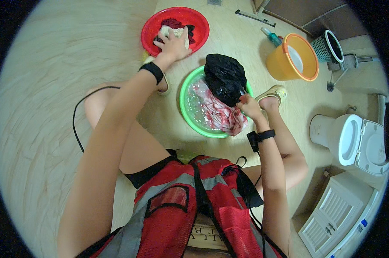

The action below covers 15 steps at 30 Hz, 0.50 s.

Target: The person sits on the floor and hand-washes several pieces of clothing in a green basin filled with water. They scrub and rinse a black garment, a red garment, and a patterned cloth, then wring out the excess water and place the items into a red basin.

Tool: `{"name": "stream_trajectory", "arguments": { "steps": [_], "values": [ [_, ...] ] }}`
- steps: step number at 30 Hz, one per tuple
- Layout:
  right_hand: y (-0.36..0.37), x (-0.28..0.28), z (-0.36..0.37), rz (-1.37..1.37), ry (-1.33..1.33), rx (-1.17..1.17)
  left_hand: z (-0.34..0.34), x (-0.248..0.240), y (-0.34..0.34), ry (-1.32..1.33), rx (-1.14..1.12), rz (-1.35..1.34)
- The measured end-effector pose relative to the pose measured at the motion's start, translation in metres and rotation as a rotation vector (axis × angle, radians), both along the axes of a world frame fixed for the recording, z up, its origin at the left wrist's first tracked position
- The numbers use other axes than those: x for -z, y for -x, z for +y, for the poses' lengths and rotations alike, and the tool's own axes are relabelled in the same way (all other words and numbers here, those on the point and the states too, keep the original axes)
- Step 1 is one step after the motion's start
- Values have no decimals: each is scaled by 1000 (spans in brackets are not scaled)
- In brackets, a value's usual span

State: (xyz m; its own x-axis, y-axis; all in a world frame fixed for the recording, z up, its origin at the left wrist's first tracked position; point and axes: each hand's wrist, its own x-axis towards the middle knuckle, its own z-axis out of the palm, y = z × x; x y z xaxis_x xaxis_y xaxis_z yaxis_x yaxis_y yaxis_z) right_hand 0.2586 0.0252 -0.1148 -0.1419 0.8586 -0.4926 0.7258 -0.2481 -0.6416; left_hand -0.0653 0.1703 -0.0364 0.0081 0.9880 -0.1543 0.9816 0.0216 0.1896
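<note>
A red basin (148, 29) stands at the far left of centre with dark red and black cloths in it. My left hand (173, 46) rests, fingers spread, on a cream cloth (181, 33) in that basin. Nearer the middle, a green basin (185, 111) holds sudsy water. A black garment (222, 77) hangs over its far rim, beside a wet pink-and-white garment (222, 114). At the right rim my right hand (249, 107) is closed, against the edge of the black garment. A small grey-blue bit shows by its fingers, and what it grips is unclear.
An orange bucket (278, 64), a teal bottle (270, 36) and a slatted bin (321, 47) stand at the far right. The toilet (332, 129) and a white louvred cabinet (338, 206) line the right side. A black cable (75, 116) loops beside my left leg.
</note>
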Motion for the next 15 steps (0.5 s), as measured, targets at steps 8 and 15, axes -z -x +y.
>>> {"name": "stream_trajectory", "arguments": {
  "steps": [8,15],
  "values": [
    [30,37,-70,-651,-10,-373,-101,109,-32,486,389,-149],
    [6,74,-76,169,-14,231,-173,116,-70,659,416,-223]
  ]
}}
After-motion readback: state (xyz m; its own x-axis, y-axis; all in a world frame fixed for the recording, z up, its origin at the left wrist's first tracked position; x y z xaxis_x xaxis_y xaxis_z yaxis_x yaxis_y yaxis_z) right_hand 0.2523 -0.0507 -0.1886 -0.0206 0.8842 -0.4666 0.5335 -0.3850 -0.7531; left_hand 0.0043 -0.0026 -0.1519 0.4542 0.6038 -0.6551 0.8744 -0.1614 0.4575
